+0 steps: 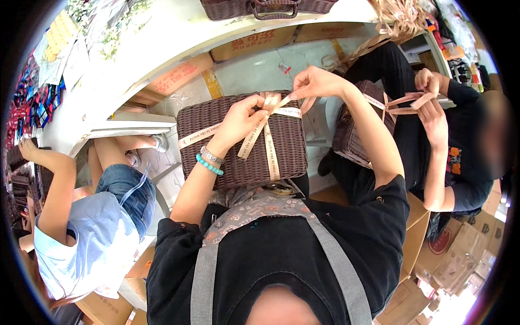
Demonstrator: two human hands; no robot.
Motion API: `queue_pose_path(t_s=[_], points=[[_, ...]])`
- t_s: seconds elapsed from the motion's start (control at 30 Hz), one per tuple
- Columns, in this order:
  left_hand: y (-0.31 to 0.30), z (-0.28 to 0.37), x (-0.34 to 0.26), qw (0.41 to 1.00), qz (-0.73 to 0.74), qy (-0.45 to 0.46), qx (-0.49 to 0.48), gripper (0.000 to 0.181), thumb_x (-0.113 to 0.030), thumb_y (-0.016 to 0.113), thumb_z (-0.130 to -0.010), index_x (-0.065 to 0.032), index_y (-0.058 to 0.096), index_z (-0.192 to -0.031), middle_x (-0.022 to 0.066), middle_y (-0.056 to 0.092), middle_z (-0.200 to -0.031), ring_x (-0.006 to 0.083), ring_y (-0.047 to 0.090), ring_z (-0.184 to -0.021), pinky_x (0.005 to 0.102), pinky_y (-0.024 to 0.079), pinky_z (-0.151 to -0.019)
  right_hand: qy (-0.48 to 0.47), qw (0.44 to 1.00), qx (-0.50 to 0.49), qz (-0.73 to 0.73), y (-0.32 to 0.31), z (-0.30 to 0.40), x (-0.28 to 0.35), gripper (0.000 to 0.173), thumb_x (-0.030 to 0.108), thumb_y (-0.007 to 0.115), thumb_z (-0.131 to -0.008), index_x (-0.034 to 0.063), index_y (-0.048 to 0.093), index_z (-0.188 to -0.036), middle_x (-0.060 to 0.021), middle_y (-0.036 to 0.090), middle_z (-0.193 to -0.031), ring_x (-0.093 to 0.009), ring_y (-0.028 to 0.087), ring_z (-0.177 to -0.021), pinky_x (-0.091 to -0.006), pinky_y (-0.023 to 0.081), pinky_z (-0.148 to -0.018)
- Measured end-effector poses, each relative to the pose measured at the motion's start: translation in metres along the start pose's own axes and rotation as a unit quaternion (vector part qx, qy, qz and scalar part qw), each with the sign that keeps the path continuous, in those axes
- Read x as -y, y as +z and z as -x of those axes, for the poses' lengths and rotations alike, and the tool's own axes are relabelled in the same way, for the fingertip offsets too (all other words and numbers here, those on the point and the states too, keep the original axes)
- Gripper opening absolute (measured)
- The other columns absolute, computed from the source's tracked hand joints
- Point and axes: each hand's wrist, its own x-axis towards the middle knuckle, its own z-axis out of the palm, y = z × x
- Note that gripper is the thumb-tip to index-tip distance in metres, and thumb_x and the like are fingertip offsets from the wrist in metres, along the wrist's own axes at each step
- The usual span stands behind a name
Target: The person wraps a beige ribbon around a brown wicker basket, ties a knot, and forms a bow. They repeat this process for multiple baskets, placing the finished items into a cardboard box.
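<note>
A dark brown wicker basket case (227, 158) lies across my lap, its lid facing up. Printed cream ribbon (273, 156) crosses the lid lengthwise and crosswise, meeting near the far right part. My left hand (245, 120) pinches the ribbon at the crossing, and one loose tail hangs below its fingers. Above the basket's far right corner, my right hand (319, 83) grips another stretch of the ribbon between thumb and fingertips, pulling it out from the crossing. A pinkish loop of ribbon (308, 105) dangles under my right hand.
On my right a co-worker's hands (430, 109) hold ribbon on a smaller wicker basket (353, 134). Another person (89, 227) sits at left. Ahead, a white table (170, 36) bears a further wicker case (227, 9) and a ribbon heap (400, 18). Cardboard boxes (252, 42) stand beneath.
</note>
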Motion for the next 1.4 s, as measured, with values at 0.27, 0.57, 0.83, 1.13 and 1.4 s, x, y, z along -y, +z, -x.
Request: queue_pose_path(t_s=[0.27, 0.57, 0.83, 1.13, 1.4], points=[[0.002, -0.001, -0.003, 0.998, -0.049, -0.018, -0.039, 0.031, -0.001, 0.059, -0.082, 0.002, 0.05, -0.112, 0.0083, 0.067, -0.087, 0.0112, 0.063, -0.074, 0.0231, 0.05, -0.063, -0.176, 0.828, -0.217, 0.487, 0.004, -0.039, 0.045, 0.018, 0.026, 0.072, -0.069, 0.0103, 0.068, -0.075, -0.0042, 0.065, -0.069, -0.025, 0.059, -0.07, -0.0357, 0.046, -0.074], [-0.001, -0.003, -0.011, 0.993, -0.099, -0.052, -0.041, 0.054, -0.005, 0.067, -0.075, 0.0043, 0.047, -0.124, 0.0113, 0.069, -0.083, 0.0165, 0.065, -0.074, 0.0274, 0.05, -0.069, -0.419, 0.541, -0.282, 0.672, 0.034, -0.006, 0.107, 0.006, 0.015, 0.061, -0.064, 0.011, 0.062, -0.068, -0.0014, 0.059, -0.1, -0.018, 0.055, -0.088, -0.0311, 0.045, -0.079], [-0.006, -0.008, 0.002, 0.999, 0.016, 0.037, -0.001, 0.03, -0.005, 0.066, -0.077, 0.0071, 0.059, -0.103, 0.0115, 0.067, -0.092, 0.0116, 0.062, -0.077, 0.0247, 0.051, -0.07, -0.379, 0.925, -0.022, 0.008, 0.097, 0.006, 0.053, 0.014, -0.003, 0.056, -0.075, 0.0029, 0.058, -0.062, -0.0161, 0.054, -0.126, -0.022, 0.063, -0.095, -0.0329, 0.051, -0.083], [0.007, -0.007, -0.001, 0.995, 0.05, -0.063, -0.058, 0.023, -0.003, 0.061, -0.084, 0.006, 0.06, -0.105, 0.0099, 0.067, -0.09, 0.0109, 0.062, -0.077, 0.0234, 0.051, -0.067, -0.231, 0.944, -0.186, -0.144, 0.123, 0.083, -0.012, 0.014, 0.007, 0.054, -0.087, -0.0003, 0.065, -0.083, -0.0101, 0.067, -0.096, -0.018, 0.062, -0.09, -0.0277, 0.048, -0.075], [0.0, -0.008, 0.005, 0.995, 0.052, -0.062, -0.058, 0.021, -0.006, 0.058, -0.087, 0.005, 0.06, -0.105, 0.0082, 0.066, -0.091, 0.0095, 0.061, -0.076, 0.023, 0.05, -0.066, -0.123, 0.921, -0.321, -0.185, 0.152, -0.003, -0.029, 0.025, 0.02, 0.066, -0.084, -0.0016, 0.065, -0.096, -0.0021, 0.064, -0.081, -0.006, 0.055, -0.067, -0.0206, 0.044, -0.06]])
